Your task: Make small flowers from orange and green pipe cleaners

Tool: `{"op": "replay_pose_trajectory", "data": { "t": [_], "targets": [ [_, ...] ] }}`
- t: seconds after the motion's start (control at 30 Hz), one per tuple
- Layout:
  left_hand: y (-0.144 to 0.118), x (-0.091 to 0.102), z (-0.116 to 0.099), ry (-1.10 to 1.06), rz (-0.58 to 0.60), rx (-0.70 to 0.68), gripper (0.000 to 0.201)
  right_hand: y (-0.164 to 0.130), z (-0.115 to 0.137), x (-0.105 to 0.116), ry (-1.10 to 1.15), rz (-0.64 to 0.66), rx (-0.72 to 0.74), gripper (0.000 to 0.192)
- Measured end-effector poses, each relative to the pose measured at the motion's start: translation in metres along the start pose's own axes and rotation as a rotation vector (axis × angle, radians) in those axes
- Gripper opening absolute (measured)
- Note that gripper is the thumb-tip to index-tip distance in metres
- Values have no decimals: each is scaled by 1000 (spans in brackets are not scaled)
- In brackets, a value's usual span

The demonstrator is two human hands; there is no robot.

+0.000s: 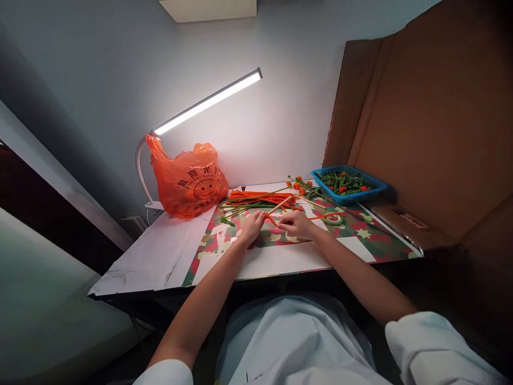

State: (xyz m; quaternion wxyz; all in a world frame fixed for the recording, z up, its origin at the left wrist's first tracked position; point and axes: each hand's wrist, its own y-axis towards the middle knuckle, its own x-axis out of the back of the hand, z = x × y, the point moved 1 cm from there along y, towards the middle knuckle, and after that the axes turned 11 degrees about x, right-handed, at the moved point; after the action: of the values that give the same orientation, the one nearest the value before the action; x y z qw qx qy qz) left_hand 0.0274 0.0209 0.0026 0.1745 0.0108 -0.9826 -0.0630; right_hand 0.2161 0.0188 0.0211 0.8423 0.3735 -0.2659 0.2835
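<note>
My left hand (252, 227) is closed, pinching a thin pale stick (280, 205) that slants up to the right, along with one end of an orange pipe cleaner (271, 219). The pipe cleaner runs across the small gap to my right hand (297, 224). That hand is closed on it too, and an orange length sticks out to the right past the knuckles. Just beyond both hands lies a bundle of orange and green pipe cleaners (256, 199). How the pipe cleaner meets the stick is partly hidden by my fingers.
A roll of green tape (333, 218) lies right of my hands. Behind it are orange pipe-cleaner flowers (298, 187) and a blue basket (348, 199) of green and orange pieces. An orange plastic bag (188, 182) stands left beneath a lit lamp (208, 101). Cardboard (425, 117) walls the right side.
</note>
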Motion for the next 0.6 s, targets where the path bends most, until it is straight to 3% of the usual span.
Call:
{"op": "replay_pose_trajectory", "data": {
  "t": [0.17,0.3,0.6],
  "targets": [
    [-5,-2,-4,-251,163,150,41,-3,-7,-2,150,47,-89,34],
    [-9,0,-7,-275,158,169,43,-2,-7,-4,131,81,-81,37],
    [-11,-3,-9,-208,169,110,27,-3,-5,-5,189,54,-197,31]
  ]
}}
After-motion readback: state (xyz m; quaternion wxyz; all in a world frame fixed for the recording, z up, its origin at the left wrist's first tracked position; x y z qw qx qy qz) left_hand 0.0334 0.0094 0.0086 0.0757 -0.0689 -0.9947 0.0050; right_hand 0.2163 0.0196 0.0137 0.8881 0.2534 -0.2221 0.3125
